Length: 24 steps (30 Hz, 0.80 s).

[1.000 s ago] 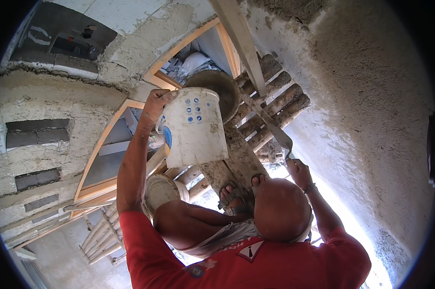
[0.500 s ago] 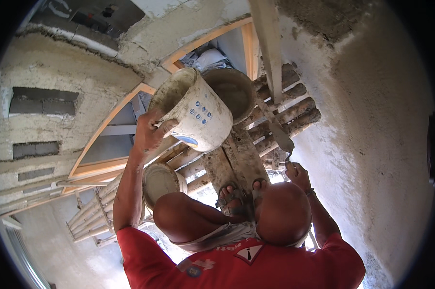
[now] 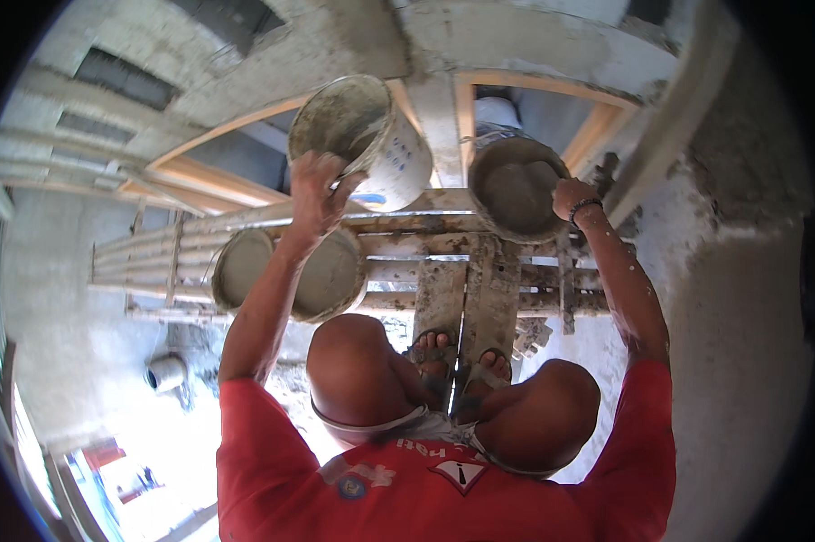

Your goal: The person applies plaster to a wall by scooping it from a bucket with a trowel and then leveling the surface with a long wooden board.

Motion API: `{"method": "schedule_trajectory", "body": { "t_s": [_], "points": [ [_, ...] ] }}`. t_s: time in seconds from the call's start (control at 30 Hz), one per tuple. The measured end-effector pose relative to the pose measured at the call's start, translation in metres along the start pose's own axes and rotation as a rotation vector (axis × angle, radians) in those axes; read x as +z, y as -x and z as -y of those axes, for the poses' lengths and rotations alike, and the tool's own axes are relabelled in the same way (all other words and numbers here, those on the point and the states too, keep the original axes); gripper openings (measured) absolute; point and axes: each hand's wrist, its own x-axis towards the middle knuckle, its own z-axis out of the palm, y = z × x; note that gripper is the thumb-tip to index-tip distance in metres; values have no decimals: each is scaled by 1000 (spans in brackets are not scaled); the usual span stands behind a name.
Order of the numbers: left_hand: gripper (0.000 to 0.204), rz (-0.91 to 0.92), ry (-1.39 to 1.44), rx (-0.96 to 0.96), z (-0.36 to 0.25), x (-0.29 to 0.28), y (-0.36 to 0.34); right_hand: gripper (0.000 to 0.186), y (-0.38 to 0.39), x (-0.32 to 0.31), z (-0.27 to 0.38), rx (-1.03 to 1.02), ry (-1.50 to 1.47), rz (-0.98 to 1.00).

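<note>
My left hand (image 3: 321, 190) grips the near rim of a tilted white plastic bucket (image 3: 398, 167) with small blue marks and grimy inside. My right hand (image 3: 572, 197) is closed over the right side of a dark round basin (image 3: 507, 217) of wet grey mix; it holds the trowel (image 3: 541, 179), whose blade dips into the basin and whose handle is mostly hidden by my fingers. Two more round containers of grey mix (image 3: 328, 275) stand side by side at the left, below the raised bucket and beside my left forearm.
I squat on two mortar-caked planks (image 3: 441, 294) across round-pole scaffolding (image 3: 398, 244). Ahead are wooden-framed arched openings (image 3: 466, 126) in a rough plastered wall (image 3: 425, 27). A slanting timber (image 3: 674, 135) and a plastered wall (image 3: 732, 343) are at the right. Far below left is a bright floor.
My view has swung rightward and upright. The bucket has tipped its mouth toward me and uncovered the containers at left. My right hand has lifted the trowel from beside the planks into the basin.
</note>
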Motion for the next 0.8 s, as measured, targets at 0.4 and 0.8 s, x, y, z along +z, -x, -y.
{"method": "schedule_trajectory", "body": {
  "t_s": [0.4, 0.8],
  "points": [
    [23, -91, -66, -164, 24, 64, 54, 32, -21, 9, 30, -249, 274, 336],
    [20, 37, -135, -267, 25, 162, 107, 23, -7, -4, 38, -262, 112, -54]
  ]
}}
